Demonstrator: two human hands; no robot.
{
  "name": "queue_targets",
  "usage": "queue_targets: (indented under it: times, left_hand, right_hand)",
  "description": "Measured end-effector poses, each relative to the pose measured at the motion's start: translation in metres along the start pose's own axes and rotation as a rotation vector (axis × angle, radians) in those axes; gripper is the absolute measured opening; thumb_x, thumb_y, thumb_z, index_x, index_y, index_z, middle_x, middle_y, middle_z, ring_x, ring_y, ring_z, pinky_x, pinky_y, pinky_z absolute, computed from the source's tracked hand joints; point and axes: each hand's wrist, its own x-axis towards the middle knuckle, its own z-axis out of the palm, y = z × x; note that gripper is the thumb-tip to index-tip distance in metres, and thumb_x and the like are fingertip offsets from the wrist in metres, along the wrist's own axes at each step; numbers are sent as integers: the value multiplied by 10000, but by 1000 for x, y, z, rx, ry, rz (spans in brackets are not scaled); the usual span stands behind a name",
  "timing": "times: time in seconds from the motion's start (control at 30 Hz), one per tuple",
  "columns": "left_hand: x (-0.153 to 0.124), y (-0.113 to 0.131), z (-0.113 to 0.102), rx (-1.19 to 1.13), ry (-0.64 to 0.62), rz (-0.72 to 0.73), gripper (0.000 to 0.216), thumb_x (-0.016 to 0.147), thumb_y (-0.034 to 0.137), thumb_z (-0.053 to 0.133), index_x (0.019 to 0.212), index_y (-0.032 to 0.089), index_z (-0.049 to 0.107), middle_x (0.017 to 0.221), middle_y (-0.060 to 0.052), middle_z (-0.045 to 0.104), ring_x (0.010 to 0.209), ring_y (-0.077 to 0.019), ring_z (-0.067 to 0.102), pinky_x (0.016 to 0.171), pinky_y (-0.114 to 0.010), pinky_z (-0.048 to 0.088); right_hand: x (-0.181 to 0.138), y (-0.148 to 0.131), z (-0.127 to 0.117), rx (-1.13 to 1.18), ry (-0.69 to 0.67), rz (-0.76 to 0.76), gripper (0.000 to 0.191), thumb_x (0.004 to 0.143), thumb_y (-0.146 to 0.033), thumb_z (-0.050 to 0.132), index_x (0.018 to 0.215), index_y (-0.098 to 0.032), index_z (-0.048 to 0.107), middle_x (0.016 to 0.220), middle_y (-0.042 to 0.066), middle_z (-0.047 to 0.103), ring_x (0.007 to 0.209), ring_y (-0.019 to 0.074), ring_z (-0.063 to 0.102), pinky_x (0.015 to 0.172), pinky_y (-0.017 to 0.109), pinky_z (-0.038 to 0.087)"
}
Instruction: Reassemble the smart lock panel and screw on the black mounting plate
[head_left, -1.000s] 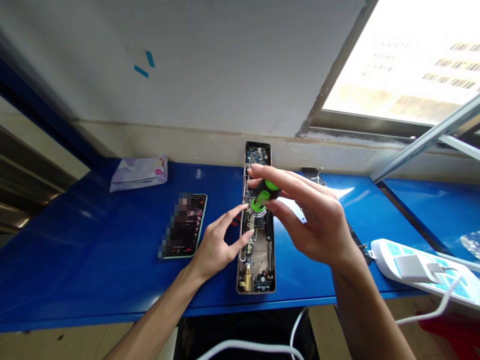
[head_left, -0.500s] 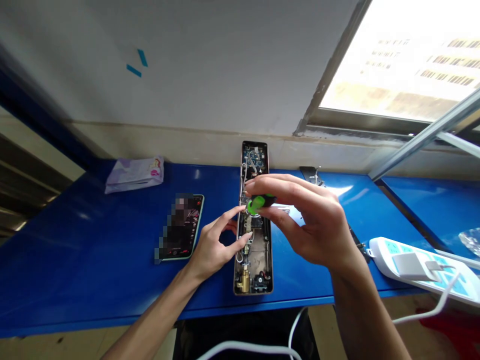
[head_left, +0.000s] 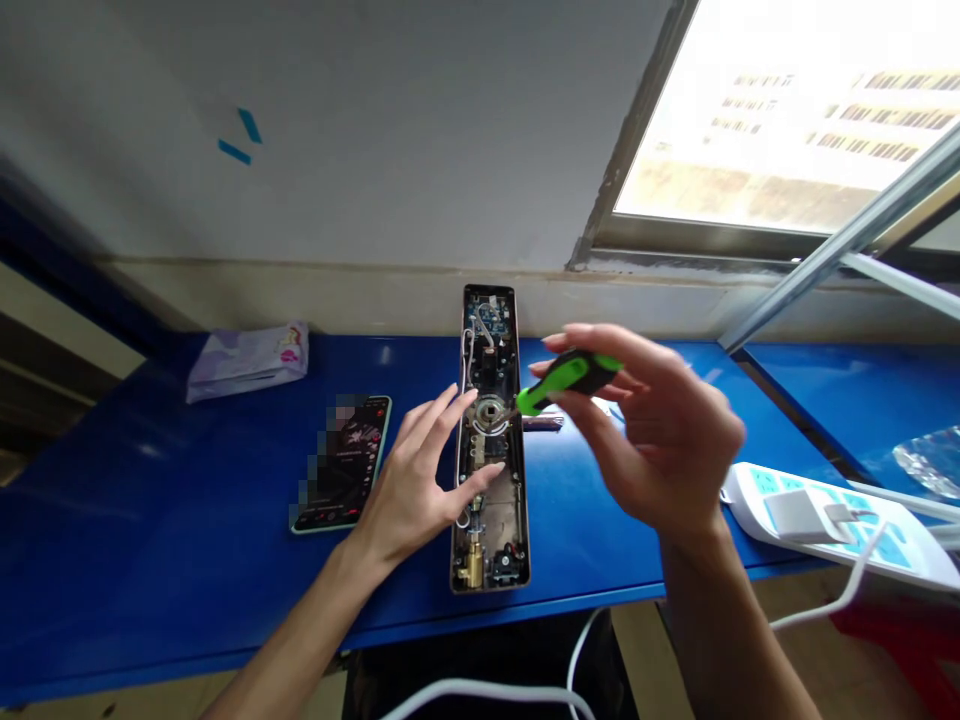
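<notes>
A long, narrow lock housing (head_left: 511, 520) lies with its inside facing up on the blue table, showing a circuit board (head_left: 489, 312), wires, a round fitting (head_left: 491, 412) and a brass cylinder (head_left: 472, 566). My right hand (head_left: 652, 430) grips a green and black screwdriver (head_left: 570, 380) between thumb and fingers. The tool is tilted, its tip pointing left toward the round fitting; whether it touches cannot be told. With fingers spread, my left hand (head_left: 427, 470) rests over the housing's left edge, its thumb reaching across the inside.
Left of the housing lies a phone (head_left: 345, 465), with a tissue pack (head_left: 251, 360) behind it. A white power strip (head_left: 840, 525) with a plugged-in charger sits at the right near a metal frame (head_left: 832, 240). A dark, narrow part (head_left: 543, 424) lies just right of the housing.
My right hand has moved back to the right, and the screwdriver has gone from nearly upright to tilted, uncovering the round fitting. My left fingers have lifted and spread. The view has shifted slightly.
</notes>
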Motion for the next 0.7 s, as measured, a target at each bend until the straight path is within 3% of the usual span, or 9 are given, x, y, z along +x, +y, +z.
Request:
queue_targets:
  times: [0.1,0.2,0.43,0.57,0.7]
  left_hand:
    - [22,20,2,60,26,171,475,998,315,703,1456,224,618,1536,-144,619,1411,-346,558,1185,-577,511]
    - [47,37,10,56,-63,276,327,1001,252,681,1320,184,717,1385,-144,719,1370,-350,573,1135,-585,552]
    - [77,49,46,130,-361,428,278,971,185,700,1243,178,757,1264,-138,776,1325,-370,604,1054,-567,591]
    - [80,51,61,194,-431,463,194,960,172,700,1140,155,769,1223,-154,784,1315,-401,606,1020,-577,594]
    - [82,50,64,216,-425,481,192,972,183,687,1146,154,762,1227,-151,780,1319,-398,598,1022,-569,589]
  right_hand:
    - [-1,3,-25,-76,156,-9,565,876,-62,788,1345,-372,729,1249,9,802,1102,279,804,906,501,738]
    - [-3,12,-45,-231,113,22,522,871,-112,812,1331,-348,739,1238,26,813,1070,280,810,867,490,742]
    - [-23,44,-70,-415,34,96,370,924,-173,764,1281,-272,765,1168,48,838,944,209,815,779,360,726]
    - [-32,53,-77,-404,8,115,349,936,-162,741,1277,-237,762,1183,62,834,975,199,815,808,329,719]
    - [-35,60,-79,-424,-25,97,320,961,-154,699,1267,-227,760,1171,70,834,974,200,818,863,353,715]
